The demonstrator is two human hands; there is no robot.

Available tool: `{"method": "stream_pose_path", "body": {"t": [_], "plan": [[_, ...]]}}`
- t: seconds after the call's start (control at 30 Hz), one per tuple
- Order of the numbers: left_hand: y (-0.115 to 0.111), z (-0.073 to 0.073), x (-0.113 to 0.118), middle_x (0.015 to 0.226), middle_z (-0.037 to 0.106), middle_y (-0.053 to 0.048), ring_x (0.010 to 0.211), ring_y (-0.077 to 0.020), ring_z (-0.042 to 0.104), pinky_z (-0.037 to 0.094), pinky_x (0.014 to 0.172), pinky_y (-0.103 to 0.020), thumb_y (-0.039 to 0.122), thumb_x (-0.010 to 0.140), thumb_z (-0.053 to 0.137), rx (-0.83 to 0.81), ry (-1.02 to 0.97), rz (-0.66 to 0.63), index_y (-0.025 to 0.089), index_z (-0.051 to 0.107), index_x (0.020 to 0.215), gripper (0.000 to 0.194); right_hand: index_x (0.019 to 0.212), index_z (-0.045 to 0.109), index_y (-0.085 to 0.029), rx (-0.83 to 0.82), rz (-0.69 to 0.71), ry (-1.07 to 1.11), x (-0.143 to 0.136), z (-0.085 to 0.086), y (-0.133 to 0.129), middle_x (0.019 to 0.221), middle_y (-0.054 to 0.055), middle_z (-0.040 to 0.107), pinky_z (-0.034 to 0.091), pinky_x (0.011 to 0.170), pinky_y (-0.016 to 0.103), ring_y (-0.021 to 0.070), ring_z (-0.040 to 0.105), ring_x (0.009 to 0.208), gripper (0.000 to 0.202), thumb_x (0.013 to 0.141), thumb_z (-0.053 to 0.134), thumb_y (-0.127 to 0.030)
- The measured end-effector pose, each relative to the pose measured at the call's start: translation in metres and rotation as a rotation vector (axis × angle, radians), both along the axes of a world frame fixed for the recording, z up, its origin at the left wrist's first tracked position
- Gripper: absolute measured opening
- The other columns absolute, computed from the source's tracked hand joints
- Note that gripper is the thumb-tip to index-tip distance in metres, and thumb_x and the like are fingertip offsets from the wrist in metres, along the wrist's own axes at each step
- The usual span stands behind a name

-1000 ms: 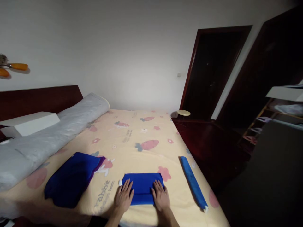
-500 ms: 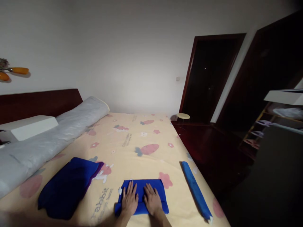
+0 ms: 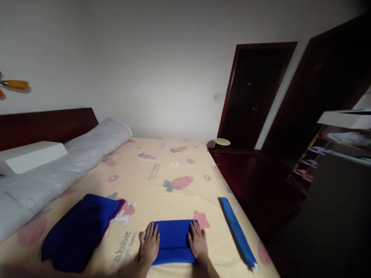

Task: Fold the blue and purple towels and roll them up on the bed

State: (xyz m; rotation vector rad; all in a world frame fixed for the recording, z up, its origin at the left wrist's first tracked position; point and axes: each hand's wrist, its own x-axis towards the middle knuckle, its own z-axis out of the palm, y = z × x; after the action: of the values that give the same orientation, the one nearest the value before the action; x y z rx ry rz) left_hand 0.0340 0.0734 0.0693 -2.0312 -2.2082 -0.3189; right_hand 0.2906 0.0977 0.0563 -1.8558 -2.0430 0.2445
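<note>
A folded blue cloth (image 3: pixel 174 236) lies flat on the bed, with a crease running across it near its front edge. My left hand (image 3: pixel 150 242) rests flat on its left end, fingers stretched out. On the right end lies my right hand (image 3: pixel 198 241), palm down with the fingers apart. Both hands press on top of the cloth and neither grips it. Further left, a dark blue cloth with a purple edge (image 3: pixel 82 233) is spread on the sheet. A long rolled blue cloth (image 3: pixel 238 233) lies to the right, near the bed's edge.
The bed (image 3: pixel 174 204) has a cream sheet with carrots and flowers. A grey rolled bundle (image 3: pixel 69 170) and a white box (image 3: pixel 34 156) lie along the headboard (image 3: pixel 49 127). Beyond the right edge stand a round stool (image 3: pixel 222 142) and a shelf rack (image 3: pixel 307 166).
My hands have slid apart, from the middle of the folded blue cloth out to its left and right ends. The camera view has shifted slightly to the right.
</note>
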Motion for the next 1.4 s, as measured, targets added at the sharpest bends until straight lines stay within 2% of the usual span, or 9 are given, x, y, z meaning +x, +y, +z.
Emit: {"method": "stream_pose_path", "body": {"t": [0.13,0.23,0.33,0.4,0.53,0.67,0.93,1.17,1.4], "plan": [[-0.012,-0.004,0.004,0.142,0.054,-0.007,0.132,-0.0248,0.048,0.036,0.107,-0.052,0.023,0.092,0.037,0.347,-0.003,-0.067,0.028,0.058,0.131,0.044,0.137,0.052,-0.024,0.233,-0.005,0.076,0.008,-0.012,-0.028,0.147,0.009,0.047,0.037,0.105,0.047,0.0249,0.043,0.136,0.048,0.096,0.028,-0.034],[-0.038,-0.024,0.011,0.13,0.065,-0.004,0.121,-0.0194,0.059,0.049,0.096,-0.036,0.018,0.088,0.043,0.531,-0.02,-0.267,0.029,0.065,0.121,0.041,0.136,0.052,-0.03,0.346,0.056,0.085,0.004,-0.039,-0.06,0.145,0.005,0.049,0.042,0.101,0.043,0.0249,0.048,0.132,0.046,0.094,0.034,-0.031],[-0.07,-0.051,0.015,0.124,0.069,-0.003,0.115,-0.016,0.063,0.052,0.089,-0.028,0.007,0.078,0.043,0.555,0.01,-0.453,0.027,0.062,0.125,0.054,0.13,0.058,-0.033,0.378,0.143,0.058,-0.003,-0.063,-0.085,0.136,0.003,0.059,0.045,0.094,0.04,0.0257,0.057,0.123,0.049,0.085,0.041,-0.025],[-0.086,-0.062,0.012,0.131,0.065,-0.001,0.12,-0.014,0.06,0.049,0.093,-0.025,0.001,0.07,0.041,0.469,0.027,-0.523,0.026,0.053,0.135,0.071,0.132,0.056,-0.033,0.344,0.177,0.034,-0.001,-0.066,-0.092,0.136,0.003,0.059,0.045,0.093,0.039,0.0257,0.057,0.122,0.057,0.079,0.043,-0.02],[-0.095,-0.06,-0.001,0.14,0.057,0.005,0.127,-0.0145,0.054,0.043,0.102,-0.032,-0.002,0.066,0.038,0.194,-0.051,-0.418,0.036,0.046,0.14,0.084,0.136,0.053,-0.033,0.217,0.202,0.0,0.012,-0.046,-0.09,0.14,0.004,0.054,0.041,0.097,0.04,0.0263,0.054,0.126,0.057,0.082,0.044,-0.019],[-0.086,-0.036,-0.008,0.141,0.056,0.004,0.131,-0.0175,0.05,0.038,0.109,-0.039,-0.001,0.07,0.037,-0.007,-0.159,-0.202,0.035,0.052,0.135,0.077,0.131,0.058,-0.03,0.155,0.164,-0.009,0.013,-0.022,-0.082,0.136,0.004,0.059,0.038,0.098,0.041,0.0259,0.055,0.125,0.049,0.085,0.043,-0.02],[-0.068,0.013,0.001,0.121,0.069,0.0,0.122,-0.0177,0.056,0.024,0.118,-0.045,0.003,0.077,0.038,-0.114,-0.239,-0.156,0.029,0.064,0.119,0.055,0.109,0.066,-0.027,0.142,0.132,-0.017,0.007,0.027,-0.081,0.122,0.005,0.066,0.03,0.103,0.043,0.026,0.056,0.115,0.037,0.078,0.048,-0.021],[-0.071,-0.001,0.002,0.128,0.067,-0.002,0.132,-0.0194,0.048,0.019,0.118,-0.046,0.003,0.078,0.038,-0.24,-0.206,-0.042,0.025,0.062,0.123,0.056,0.09,0.067,-0.024,0.021,0.126,-0.011,0.008,0.044,-0.088,0.103,0.006,0.068,0.029,0.102,0.044,0.0256,0.058,0.104,0.026,0.074,0.046,-0.018],[-0.061,-0.012,0.022,0.139,0.058,-0.006,0.137,-0.0228,0.043,0.024,0.119,-0.044,0.008,0.084,0.033,-0.214,-0.167,-0.021,0.021,0.058,0.132,0.055,0.127,0.059,-0.02,0.065,0.069,0.012,-0.016,0.034,-0.076,0.131,0.011,0.061,0.028,0.109,0.047,0.0295,0.052,0.124,0.053,0.076,0.047,-0.021]]}}
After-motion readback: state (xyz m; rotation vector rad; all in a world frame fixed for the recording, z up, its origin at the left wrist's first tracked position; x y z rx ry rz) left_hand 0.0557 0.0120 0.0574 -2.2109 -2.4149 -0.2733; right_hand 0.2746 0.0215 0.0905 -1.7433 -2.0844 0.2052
